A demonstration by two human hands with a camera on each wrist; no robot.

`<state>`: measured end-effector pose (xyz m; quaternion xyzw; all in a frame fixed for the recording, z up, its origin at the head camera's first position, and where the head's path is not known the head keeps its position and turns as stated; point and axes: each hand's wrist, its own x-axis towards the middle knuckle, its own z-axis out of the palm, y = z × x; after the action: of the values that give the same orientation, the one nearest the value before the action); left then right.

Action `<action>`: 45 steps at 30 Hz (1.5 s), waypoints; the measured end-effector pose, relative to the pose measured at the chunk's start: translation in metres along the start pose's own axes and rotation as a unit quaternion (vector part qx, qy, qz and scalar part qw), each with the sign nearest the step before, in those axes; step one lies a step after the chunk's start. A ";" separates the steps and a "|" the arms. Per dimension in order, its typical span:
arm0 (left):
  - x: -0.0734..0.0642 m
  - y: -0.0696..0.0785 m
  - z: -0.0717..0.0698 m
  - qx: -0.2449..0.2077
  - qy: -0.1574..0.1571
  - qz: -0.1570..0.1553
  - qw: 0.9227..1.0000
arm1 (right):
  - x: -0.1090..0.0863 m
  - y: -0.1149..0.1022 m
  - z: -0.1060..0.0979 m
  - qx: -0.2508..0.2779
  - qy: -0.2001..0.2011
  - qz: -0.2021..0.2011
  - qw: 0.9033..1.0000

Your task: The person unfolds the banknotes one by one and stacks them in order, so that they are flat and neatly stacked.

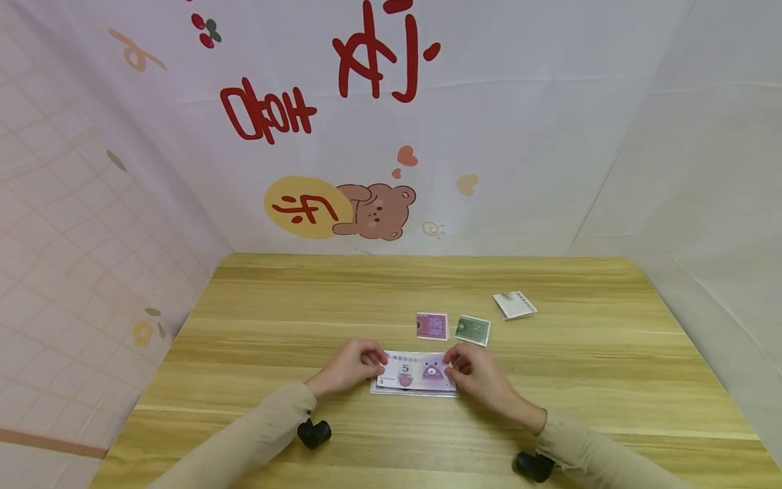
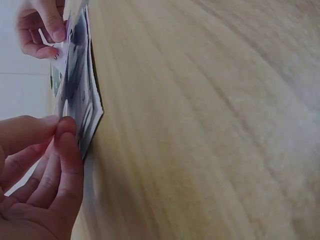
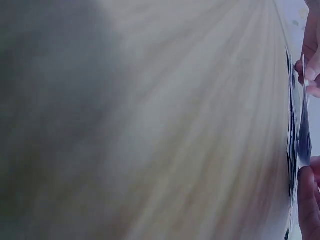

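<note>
A purple play banknote (image 1: 421, 372) marked with a 5 is held by its two short ends, just above a stack of notes (image 1: 415, 392) on the table. My left hand (image 1: 353, 367) pinches its left end between thumb and fingers, also plain in the left wrist view, where that hand (image 2: 45, 170) is close. At the other end my right hand (image 1: 479, 377) pinches the note's right edge. The right wrist view catches the raised note (image 3: 304, 130) edge-on beside the stack. Most of the stack's top is hidden under the held note.
Behind the hands lie a folded purple note (image 1: 432, 326) and a folded green note (image 1: 473, 330) marked 2. Farther back to the right rests a folded whitish note (image 1: 515, 305). The wooden table (image 1: 293, 305) meets a printed cloth wall (image 1: 519, 136) at the back.
</note>
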<state>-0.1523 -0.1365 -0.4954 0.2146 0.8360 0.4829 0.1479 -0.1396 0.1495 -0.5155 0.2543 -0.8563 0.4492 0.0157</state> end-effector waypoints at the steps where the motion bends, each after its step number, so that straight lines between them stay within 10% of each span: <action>1: 0.000 -0.001 0.000 0.001 0.000 -0.001 1.000 | 0.001 0.000 0.001 -0.007 0.000 -0.001 1.000; 25: 0.004 0.000 -0.003 -0.024 -0.026 -0.034 0.999 | 0.012 0.000 0.003 -0.095 -0.043 0.040 0.994; 45: 0.016 0.014 -0.006 0.008 -0.037 -0.026 0.999 | 0.010 0.013 -0.030 0.025 -0.047 0.015 0.998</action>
<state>-0.1659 -0.1267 -0.4805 0.2116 0.8388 0.4643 0.1896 -0.1599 0.1747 -0.5055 0.2625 -0.8481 0.4586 -0.0377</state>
